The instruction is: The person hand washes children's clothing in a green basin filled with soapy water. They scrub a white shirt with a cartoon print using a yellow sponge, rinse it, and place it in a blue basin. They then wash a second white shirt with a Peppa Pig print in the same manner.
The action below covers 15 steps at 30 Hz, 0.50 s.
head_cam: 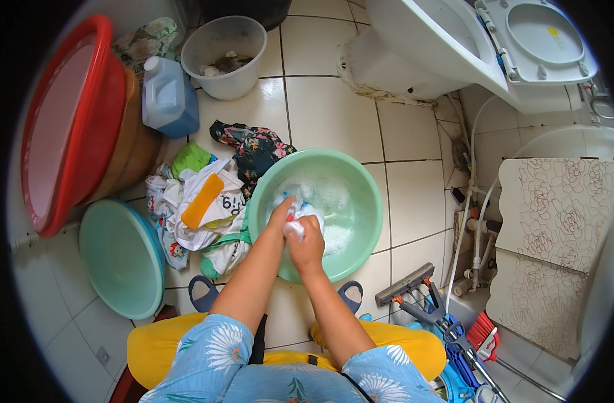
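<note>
A light green plastic basin (373,221) stands on the tiled floor before me, with sudsy water (337,194) inside. Over its near left part, my left hand (282,215) and my right hand (307,244) are close together, both gripping a wet white cloth (314,210) with blue and red marks. Part of the cloth bunches out between the hands; the rest hangs toward the water. My fingers partly hide it. Left of the basin lies a heap of clothes (186,184), mostly white, with an orange bar-shaped object (202,201) on top. A dark floral garment (261,148) touches the basin's rim.
At left, a green-blue basin (120,257) and a red basin (97,126) lean on edge. Beyond are a blue liquid jug (170,98) and a waste bin (223,83). A toilet (417,55) stands far right; a sponge mop (407,284) and red broom (481,330) lie nearer right.
</note>
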Available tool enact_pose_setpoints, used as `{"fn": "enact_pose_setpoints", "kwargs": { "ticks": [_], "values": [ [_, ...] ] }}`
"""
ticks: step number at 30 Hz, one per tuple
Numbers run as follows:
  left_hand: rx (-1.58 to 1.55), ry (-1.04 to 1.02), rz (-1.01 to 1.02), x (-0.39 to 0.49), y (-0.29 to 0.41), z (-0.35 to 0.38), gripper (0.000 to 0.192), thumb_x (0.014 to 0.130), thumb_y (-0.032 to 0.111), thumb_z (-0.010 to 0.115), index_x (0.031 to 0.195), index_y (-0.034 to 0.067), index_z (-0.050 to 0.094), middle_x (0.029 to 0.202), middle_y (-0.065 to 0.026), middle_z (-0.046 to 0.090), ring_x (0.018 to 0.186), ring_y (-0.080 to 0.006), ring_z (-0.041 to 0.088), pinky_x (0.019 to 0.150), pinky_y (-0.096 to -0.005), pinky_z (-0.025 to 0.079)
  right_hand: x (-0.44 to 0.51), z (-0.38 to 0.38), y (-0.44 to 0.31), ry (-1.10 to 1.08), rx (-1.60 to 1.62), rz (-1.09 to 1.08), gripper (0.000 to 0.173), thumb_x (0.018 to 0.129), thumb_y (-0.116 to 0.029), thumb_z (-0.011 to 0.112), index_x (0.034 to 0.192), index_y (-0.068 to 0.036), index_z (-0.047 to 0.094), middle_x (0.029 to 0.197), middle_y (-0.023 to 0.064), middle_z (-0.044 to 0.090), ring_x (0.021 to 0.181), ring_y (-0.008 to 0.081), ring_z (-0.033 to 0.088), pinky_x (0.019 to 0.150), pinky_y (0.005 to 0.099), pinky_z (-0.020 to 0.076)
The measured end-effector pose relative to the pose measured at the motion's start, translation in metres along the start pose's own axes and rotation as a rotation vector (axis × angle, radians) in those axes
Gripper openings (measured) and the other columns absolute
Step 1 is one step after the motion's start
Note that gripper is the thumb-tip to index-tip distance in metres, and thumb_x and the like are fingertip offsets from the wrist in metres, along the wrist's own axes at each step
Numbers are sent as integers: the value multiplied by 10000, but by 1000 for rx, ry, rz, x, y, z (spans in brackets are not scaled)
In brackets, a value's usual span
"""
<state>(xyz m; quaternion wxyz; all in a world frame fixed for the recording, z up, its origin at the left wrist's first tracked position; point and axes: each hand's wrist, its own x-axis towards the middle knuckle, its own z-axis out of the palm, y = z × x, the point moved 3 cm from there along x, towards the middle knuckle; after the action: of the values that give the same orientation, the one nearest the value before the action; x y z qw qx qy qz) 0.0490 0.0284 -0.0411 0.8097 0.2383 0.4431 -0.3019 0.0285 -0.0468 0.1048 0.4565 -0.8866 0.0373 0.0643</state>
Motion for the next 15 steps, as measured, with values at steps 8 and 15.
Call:
{"fn": "enact_pose_setpoints", "kwargs": {
  "ticks": [8, 15],
  "values": [
    [100, 131, 159, -48, -53, 63, 447, 959, 489, 464, 1097, 76, 562, 970, -73, 646, 859, -233, 631, 776, -406, 519, 43, -36, 80, 213, -249, 218, 267, 852, -306, 626, 796, -47, 587, 904, 147, 612, 811, 382, 593, 671, 464, 470],
    [35, 20, 221, -49, -41, 56, 510, 967, 495, 438, 1189, 47, 536, 1066, -102, 642, 876, -232, 643, 795, -402, 527, 46, -27, 65, 83, -302, 177, 156, 849, -238, 620, 851, -83, 601, 878, 145, 618, 840, 384, 599, 679, 462, 472]
  ]
}}
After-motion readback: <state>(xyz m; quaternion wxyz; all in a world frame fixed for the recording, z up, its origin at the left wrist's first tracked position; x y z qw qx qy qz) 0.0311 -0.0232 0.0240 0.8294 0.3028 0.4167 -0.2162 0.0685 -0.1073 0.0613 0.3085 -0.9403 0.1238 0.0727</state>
